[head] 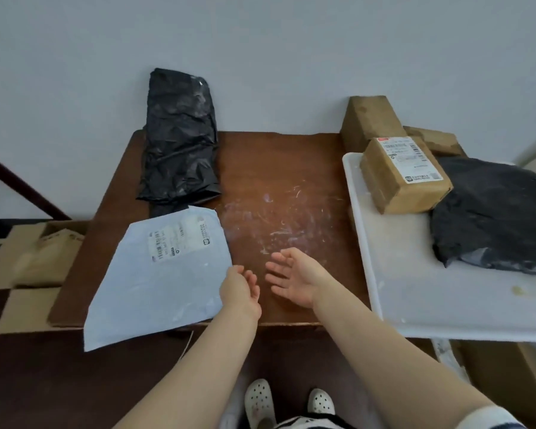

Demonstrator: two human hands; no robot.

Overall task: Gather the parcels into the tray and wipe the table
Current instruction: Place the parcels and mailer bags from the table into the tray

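two open hands over a messy table

the left hand [240,286] and the right hand [294,277] are both over the front of the brown table [285,168], near the middle. they are close to each other but not touching. the fingers of both hands are loose and spread, and the hands hold nothing. the right palm faces up and to the left. the left hand is just beside the right edge of the pale flat parcel [164,280], and i cannot tell if it touches it.

the pale flat parcel lies on the front left part of the table with a label on top. its near corner hangs over the front edge. behind it, the black bag parcel [180,140] lies at the back left, with its far end up against the wall.

white marks [276,221] are smeared on the table between the parcels and the white tray [415,298].

the white tray sits on the right side of the table and sticks out past the front edge. in it are a brown box with a label [396,184] and a black soft parcel [492,212], touching each other. behind the tray stand a tall brown box [369,119] and a low brown box [433,139].

a cardboard box [44,252] is on the floor to the left. white shoes [259,400] show at the bottom
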